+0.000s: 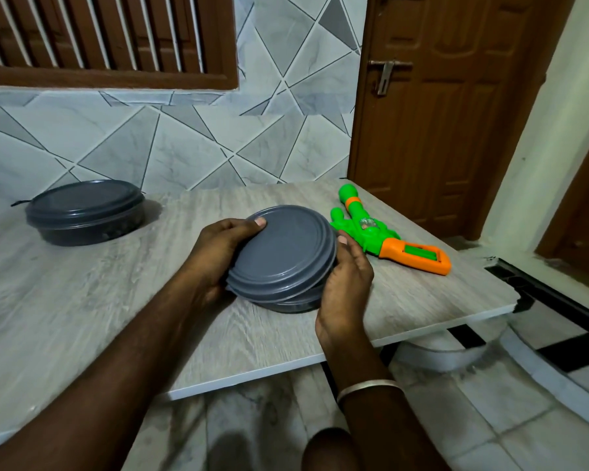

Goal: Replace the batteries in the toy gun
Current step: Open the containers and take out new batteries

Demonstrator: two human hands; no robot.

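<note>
So, by my reckoning the job has hardly begun. The table (82,317) holds everything I need. The toy gun (361,220) lies flat on it near the right edge, just beyond my right hand (346,283), and neither hand touches it. I see no open battery hatch and no batteries anywhere. Opening the gun, swapping the cells and closing it are all, I judge, still ahead.

Both my hands are on the near round container (283,256), which sits tilted between them at the table's middle. My left hand (215,253) curls over its far-left rim with the thumb on the lid, and my right hand cups the right side. The lid looks skewed against the bowl under it, perhaps part lifted, but I cannot say for sure. Its contents are hidden.

Around me the tiled wall (184,147) is the biggest thing, then the brown door (439,113). A second lidded container (85,212) stands well apart at the far left. Smallest is the bangle (368,389) on my right wrist. The held container lies between me and the gun and occupies both hands.
</note>
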